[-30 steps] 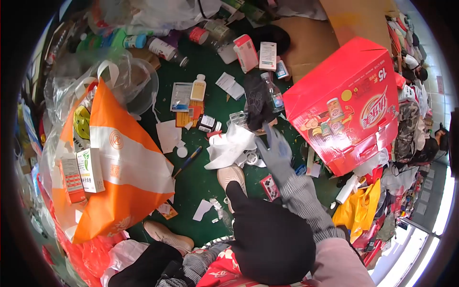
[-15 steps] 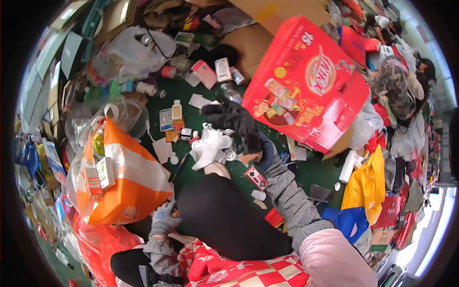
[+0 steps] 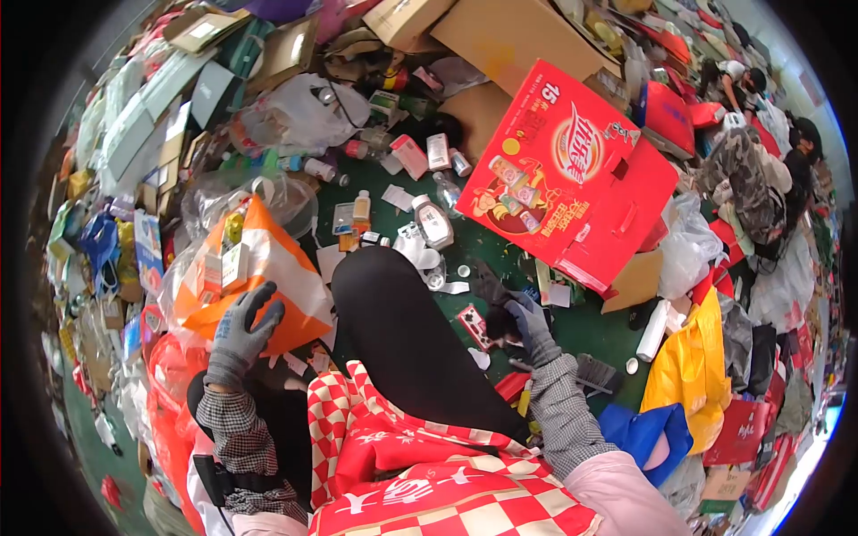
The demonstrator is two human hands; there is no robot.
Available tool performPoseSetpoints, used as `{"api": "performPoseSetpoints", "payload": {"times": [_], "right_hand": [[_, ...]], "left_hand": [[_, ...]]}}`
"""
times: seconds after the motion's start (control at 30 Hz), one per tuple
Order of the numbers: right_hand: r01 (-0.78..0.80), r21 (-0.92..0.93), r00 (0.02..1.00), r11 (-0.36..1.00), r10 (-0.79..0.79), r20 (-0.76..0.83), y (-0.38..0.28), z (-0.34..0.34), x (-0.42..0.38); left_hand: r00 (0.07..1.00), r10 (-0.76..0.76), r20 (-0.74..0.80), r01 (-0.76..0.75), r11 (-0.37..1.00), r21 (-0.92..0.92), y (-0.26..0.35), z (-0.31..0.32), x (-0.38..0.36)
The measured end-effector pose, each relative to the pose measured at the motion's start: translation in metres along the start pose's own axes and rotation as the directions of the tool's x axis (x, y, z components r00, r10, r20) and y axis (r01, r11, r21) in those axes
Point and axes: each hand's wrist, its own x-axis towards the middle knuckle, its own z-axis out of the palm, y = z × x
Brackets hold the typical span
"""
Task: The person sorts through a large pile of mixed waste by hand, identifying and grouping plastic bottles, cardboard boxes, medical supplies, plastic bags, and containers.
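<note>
My left hand (image 3: 246, 330), in a grey glove, is raised beside the orange-and-white bag (image 3: 299, 304); its fingers are apart and hold nothing. On the right, my gloved right hand (image 3: 534, 329) has its fingers closed around a dark, glove-like piece of cloth (image 3: 497, 308) just above the green floor. Close to that cloth lies a red handheld game console (image 3: 474, 327). Beyond my knee are a white bottle with a printed label (image 3: 433, 221), a crumpled white piece (image 3: 413, 246) and a small brown-and-white bottle (image 3: 361, 205).
A large red carton (image 3: 572, 179) stands tilted at the right front. Yellow (image 3: 693, 366) and blue (image 3: 643, 433) bags lie at my right. Flattened cardboard (image 3: 514, 40) and plastic bags (image 3: 308, 112) are heaped ahead. Other people (image 3: 751, 170) are at the far right.
My right hand has drawn back toward me and rightward with the dark cloth, uncovering the white labelled bottle. My left hand has risen from beside my knee and spread its fingers.
</note>
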Motion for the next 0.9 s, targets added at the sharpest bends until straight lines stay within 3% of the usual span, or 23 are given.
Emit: {"api": "performPoseSetpoints", "payload": {"times": [0.1, 0.2, 0.33, 0.37, 0.4, 0.5, 0.6, 0.67, 0.73, 0.77, 0.8, 0.87, 0.9], "right_hand": [[-0.036, -0.19, 0.999, 0.981, 0.037, -0.001, 0.026, -0.02, 0.001], [-0.056, -0.412, 0.998, 0.909, 0.055, -0.015, 0.015, -0.018, 0.001], [0.03, -0.575, 0.998, 0.817, -0.057, -0.029, 0.008, -0.011, 0.009], [0.001, -0.569, 0.997, 0.822, -0.042, -0.059, 0.009, -0.009, 0.011], [0.091, -0.602, 0.989, 0.793, -0.143, -0.039, 0.021, -0.012, 0.016], [-0.006, -0.683, 0.98, 0.731, -0.133, -0.15, 0.049, -0.013, 0.025], [-0.183, -0.746, 0.949, 0.64, -0.084, -0.305, 0.099, -0.012, 0.016], [-0.319, -0.681, 0.904, 0.659, -0.003, -0.427, 0.15, -0.005, 0.013], [-0.29, -0.642, 0.944, 0.709, 0.1, -0.316, 0.194, 0.003, 0.014], [-0.342, -0.629, 0.929, 0.698, 0.148, -0.34, 0.182, 0.021, 0.018], [-0.298, -0.62, 0.947, 0.726, 0.145, -0.285, 0.177, 0.03, 0.026], [-0.394, -0.52, 0.898, 0.758, 0.439, -0.039, 0.14, 0.034, 0.05], [-0.089, -0.837, 0.94, 0.54, 0.323, 0.109, 0.131, 0.029, 0.072]], "left_hand": [[0.999, -0.043, -0.012, 0.042, 0.998, -0.045, 0.014, -0.015, -0.026], [1.0, -0.016, -0.02, 0.014, 0.991, -0.132, -0.02, -0.011, -0.05], [0.997, -0.065, 0.043, 0.069, 0.993, -0.097, -0.048, -0.008, -0.068], [0.997, -0.065, 0.04, 0.071, 0.983, -0.168, -0.056, -0.003, -0.069], [0.992, -0.101, 0.07, 0.116, 0.954, -0.276, -0.061, 0.003, -0.068], [0.973, -0.169, 0.159, 0.23, 0.778, -0.585, -0.081, 0.033, -0.049], [0.932, -0.271, 0.241, 0.362, 0.739, -0.568, -0.103, 0.087, -0.031], [0.884, -0.309, 0.352, 0.443, 0.792, -0.419, -0.089, 0.112, -0.023], [0.784, -0.377, 0.493, 0.591, 0.695, -0.409, -0.091, 0.144, -0.016], [0.787, -0.318, 0.529, 0.562, 0.723, -0.402, -0.117, 0.168, -0.014], [0.766, -0.332, 0.55, 0.598, 0.682, -0.421, -0.102, 0.169, -0.009], [0.762, -0.226, 0.607, 0.592, 0.621, -0.513, -0.145, 0.205, 0.002], [0.773, -0.255, 0.581, 0.574, 0.67, -0.471, -0.143, 0.203, 0.012]]}}
